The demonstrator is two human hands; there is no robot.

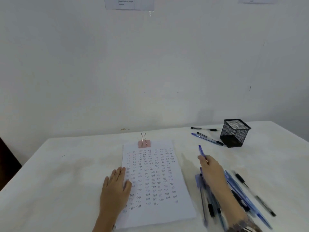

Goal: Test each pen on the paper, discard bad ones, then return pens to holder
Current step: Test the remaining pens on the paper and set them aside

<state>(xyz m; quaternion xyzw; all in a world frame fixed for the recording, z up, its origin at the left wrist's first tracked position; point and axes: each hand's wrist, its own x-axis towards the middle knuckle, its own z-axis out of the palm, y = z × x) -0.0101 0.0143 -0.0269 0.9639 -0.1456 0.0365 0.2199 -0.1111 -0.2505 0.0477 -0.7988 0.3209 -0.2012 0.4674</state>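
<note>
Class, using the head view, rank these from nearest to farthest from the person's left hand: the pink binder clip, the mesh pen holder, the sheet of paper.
1. Paper: under the left hand, touching.
2. Binder clip: paper's far edge.
3. Mesh pen holder: far right.

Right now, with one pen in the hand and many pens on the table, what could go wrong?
1. The right hand holds a blue pen above the loose pile; the forearm lies across it and could roll pens away.
2. Three pens lie beside the holder; tested and untested pens could get mixed.
3. The paper is nearly full, held only by the left hand.
</note>
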